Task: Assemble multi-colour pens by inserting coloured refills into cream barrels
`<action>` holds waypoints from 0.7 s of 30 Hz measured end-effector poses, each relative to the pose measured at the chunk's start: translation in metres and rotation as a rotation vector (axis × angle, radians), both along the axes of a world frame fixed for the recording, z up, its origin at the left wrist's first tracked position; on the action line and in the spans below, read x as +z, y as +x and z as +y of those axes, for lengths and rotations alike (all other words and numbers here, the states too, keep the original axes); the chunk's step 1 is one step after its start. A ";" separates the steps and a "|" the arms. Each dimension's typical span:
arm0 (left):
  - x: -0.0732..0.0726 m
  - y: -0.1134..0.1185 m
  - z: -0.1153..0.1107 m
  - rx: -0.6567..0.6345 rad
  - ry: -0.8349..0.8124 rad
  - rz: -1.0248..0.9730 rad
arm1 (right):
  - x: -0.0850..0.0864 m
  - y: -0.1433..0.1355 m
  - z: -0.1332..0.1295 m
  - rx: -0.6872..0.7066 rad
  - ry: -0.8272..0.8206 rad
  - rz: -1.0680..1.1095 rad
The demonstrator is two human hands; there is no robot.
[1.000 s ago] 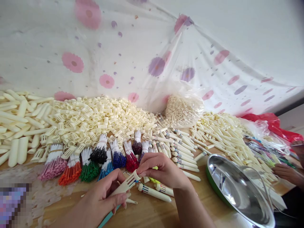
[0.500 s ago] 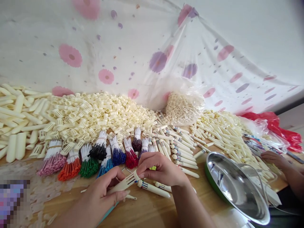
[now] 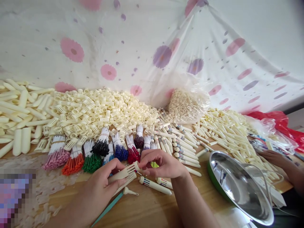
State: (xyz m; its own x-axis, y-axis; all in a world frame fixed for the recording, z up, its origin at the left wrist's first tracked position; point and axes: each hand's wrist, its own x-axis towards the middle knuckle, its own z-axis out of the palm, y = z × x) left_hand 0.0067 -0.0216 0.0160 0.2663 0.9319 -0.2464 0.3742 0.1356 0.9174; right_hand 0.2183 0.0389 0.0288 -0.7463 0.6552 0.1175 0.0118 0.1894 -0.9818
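Note:
My left hand is closed round a cream slotted pen barrel, which points up to the right. At the barrel's slotted end, the fingers of my right hand are pinched; what they hold is too small to tell. Just right of the barrel lies a cream pen body with coloured tips. Below it are a small cream cone-shaped piece and a teal strip. Bundles of coloured refills, such as pink, orange and green, stand behind my hands.
Cream slotted parts are heaped at the back, beside a clear bag of small parts. A steel bowl stands on the right, holding a few small pieces. Beyond it is another person's hand. Long cream tubes lie at left.
The view has shifted slightly. My right hand has drawn back a little from the barrel's end, and the cone-shaped piece beneath now shows more fully.

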 end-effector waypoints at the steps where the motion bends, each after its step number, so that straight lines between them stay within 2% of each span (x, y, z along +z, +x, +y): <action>1: 0.000 -0.001 0.001 0.006 0.006 0.024 | -0.001 0.001 0.001 -0.012 0.004 0.006; 4: 0.001 -0.005 0.006 0.031 0.001 0.050 | -0.005 0.003 0.007 -0.135 0.091 -0.068; 8: -0.002 -0.006 0.012 0.050 -0.048 -0.091 | -0.021 0.005 0.020 -0.568 0.425 -0.376; 9: -0.002 -0.006 0.013 0.057 -0.057 -0.143 | -0.027 0.004 0.024 -0.626 0.512 -0.469; 14: -0.001 -0.002 0.016 0.115 -0.086 -0.295 | -0.055 -0.007 0.039 -0.560 0.767 -0.760; 17: 0.001 -0.001 0.018 0.104 -0.113 -0.316 | -0.062 -0.011 0.043 -0.552 0.798 -0.828; 21: 0.000 0.000 0.018 0.099 -0.127 -0.347 | -0.062 -0.011 0.043 -0.566 0.778 -0.878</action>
State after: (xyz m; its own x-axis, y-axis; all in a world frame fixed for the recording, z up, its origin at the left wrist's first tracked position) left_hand 0.0065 -0.0037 0.0159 0.2646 0.9252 -0.2722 0.0241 0.2758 0.9609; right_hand 0.2071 0.0815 -0.0330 -0.4117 0.8835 0.2233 0.8548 0.4594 -0.2415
